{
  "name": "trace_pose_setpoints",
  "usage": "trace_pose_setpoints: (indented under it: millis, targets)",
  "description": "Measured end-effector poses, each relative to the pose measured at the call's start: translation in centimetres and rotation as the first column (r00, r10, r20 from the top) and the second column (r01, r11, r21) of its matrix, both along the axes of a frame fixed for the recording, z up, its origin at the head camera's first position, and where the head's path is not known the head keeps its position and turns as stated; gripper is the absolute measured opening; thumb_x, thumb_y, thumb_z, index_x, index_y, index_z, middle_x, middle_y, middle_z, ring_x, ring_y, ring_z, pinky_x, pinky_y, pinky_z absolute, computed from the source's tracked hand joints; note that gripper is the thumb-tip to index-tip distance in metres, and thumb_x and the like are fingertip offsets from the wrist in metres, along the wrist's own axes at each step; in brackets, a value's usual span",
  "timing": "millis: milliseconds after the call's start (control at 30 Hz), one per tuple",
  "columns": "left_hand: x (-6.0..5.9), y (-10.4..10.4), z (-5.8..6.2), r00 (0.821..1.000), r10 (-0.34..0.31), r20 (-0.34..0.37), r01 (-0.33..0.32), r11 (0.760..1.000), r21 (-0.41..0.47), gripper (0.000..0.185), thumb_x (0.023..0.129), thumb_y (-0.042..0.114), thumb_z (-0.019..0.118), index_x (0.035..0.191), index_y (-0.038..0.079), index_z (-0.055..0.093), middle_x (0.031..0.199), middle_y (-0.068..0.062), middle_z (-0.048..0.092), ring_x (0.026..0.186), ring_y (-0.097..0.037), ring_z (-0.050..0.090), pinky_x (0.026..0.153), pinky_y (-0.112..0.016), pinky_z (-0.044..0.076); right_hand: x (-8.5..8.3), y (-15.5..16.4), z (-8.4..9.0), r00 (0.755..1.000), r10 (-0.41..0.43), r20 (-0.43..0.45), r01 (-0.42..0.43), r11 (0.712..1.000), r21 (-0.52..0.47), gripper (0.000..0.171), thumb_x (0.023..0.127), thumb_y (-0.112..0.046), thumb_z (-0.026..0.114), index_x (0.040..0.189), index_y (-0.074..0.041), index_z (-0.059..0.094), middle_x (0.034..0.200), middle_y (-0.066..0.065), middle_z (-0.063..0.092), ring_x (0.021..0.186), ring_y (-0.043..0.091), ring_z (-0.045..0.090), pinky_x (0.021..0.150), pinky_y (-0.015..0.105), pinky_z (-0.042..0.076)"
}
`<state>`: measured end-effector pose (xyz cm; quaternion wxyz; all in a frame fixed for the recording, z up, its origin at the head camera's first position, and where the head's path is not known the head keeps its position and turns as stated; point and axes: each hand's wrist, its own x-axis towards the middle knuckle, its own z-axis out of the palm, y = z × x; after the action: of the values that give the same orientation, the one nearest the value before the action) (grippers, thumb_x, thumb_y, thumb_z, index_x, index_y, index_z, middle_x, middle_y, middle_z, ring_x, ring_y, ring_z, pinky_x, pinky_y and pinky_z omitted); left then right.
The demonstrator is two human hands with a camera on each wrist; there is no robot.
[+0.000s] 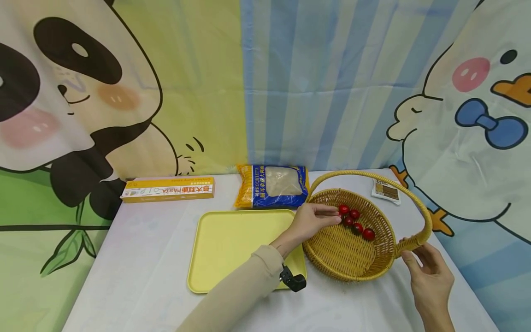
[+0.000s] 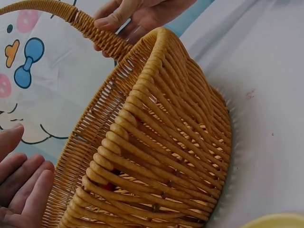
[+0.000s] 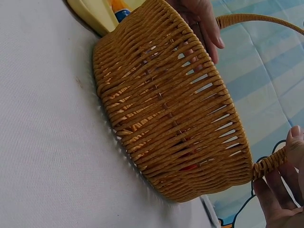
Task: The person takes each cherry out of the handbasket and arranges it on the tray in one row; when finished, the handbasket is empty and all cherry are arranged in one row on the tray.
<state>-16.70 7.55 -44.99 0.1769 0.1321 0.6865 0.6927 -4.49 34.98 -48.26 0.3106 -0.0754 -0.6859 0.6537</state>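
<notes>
A round woven wicker basket [image 1: 344, 258] with a tall arched handle stands on the table, holding several small glossy red fruits [image 1: 357, 228] grouped toward its far side. My left hand [image 1: 314, 223] reaches over the basket's left rim, its loosely extended fingertips right at the leftmost fruits. The left wrist view shows those fingers [image 2: 35, 183] relaxed, with nothing visible between them. At the basket's right side my right hand [image 1: 431, 272] pinches the base of the handle [image 3: 270, 164] between thumb and fingers. Through the weave, a bit of red fruit [image 3: 190, 167] shows.
A yellow tray [image 1: 232, 249] lies left of the basket, partly under my left forearm. Behind it sit a blue and yellow pasta bag [image 1: 274, 186] and a long pasta box [image 1: 168, 189]. A small brown and white packet [image 1: 386, 191] lies behind the basket, before the printed curtain.
</notes>
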Motion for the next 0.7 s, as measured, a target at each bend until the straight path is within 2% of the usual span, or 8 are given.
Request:
trace_pose_setpoints:
  millis: [200,400,700]
  targets:
    - [-0.5,0.8,0.0,0.999,0.051,-0.007,-0.052,0.995,-0.090,0.029,0.092,0.027,0.083,0.119,0.018,0.080,0.108,0.006,0.080,0.099,-0.006,0.074,0.089,-0.027,0.059,0.0,0.0,0.0,1.000,0.016,-0.027,-0.016,1.000,0.002,0.047,0.090,0.021,0.066,0.136,0.013,0.060,0.123,0.006,0.070,0.115,0.015,0.065,0.091,0.015,0.056]
    - [-0.7,1.7,0.2,0.997,0.075,0.012,-0.072,0.986,-0.152,0.033,0.091,0.027,0.084,0.121,0.015,0.079,0.109,0.004,0.080,0.102,-0.009,0.073,0.092,-0.030,0.059,0.1,0.0,0.0,1.000,0.008,-0.018,-0.008,1.000,-0.001,0.047,0.090,0.021,0.066,0.135,0.013,0.059,0.122,0.006,0.070,0.115,0.014,0.065,0.090,0.015,0.056]
    - [-0.9,2.7,0.2,0.996,0.091,-0.005,-0.088,0.951,-0.295,0.040,0.088,0.030,0.087,0.122,0.011,0.079,0.111,0.001,0.078,0.098,-0.012,0.072,0.083,-0.030,0.059,0.1,0.0,0.1,0.999,0.020,-0.028,-0.020,1.000,0.013,0.047,0.090,0.021,0.066,0.135,0.014,0.059,0.123,0.012,0.071,0.114,0.015,0.066,0.090,0.016,0.057]
